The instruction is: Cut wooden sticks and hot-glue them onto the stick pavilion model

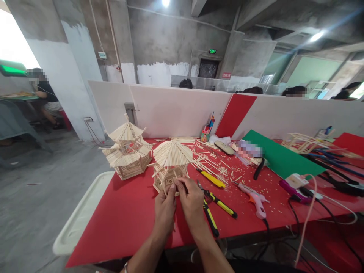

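Observation:
A small pavilion of thin wooden sticks (173, 154) with a pointed round roof stands on the red tabletop (127, 223). My left hand (165, 204) and my right hand (191, 197) meet at its near side, below the roof edge. Both hands are closed, thumbs and fingertips pinched together. A thin stick rises from the fingers of my left hand, and another short stick shows at my right fingertips. The fingers hide part of the pavilion's lower front. To the left stands a two-tiered stick pavilion (127, 151), apart from my hands.
Right of my hands lie yellow-black pliers (222, 204), a yellow knife (212, 178) and a pink glue gun (256, 197) with cable. Loose sticks and crumbs lie behind. A green board (281, 155), a power strip (295, 191) and a pen cup (205, 134) stand farther off.

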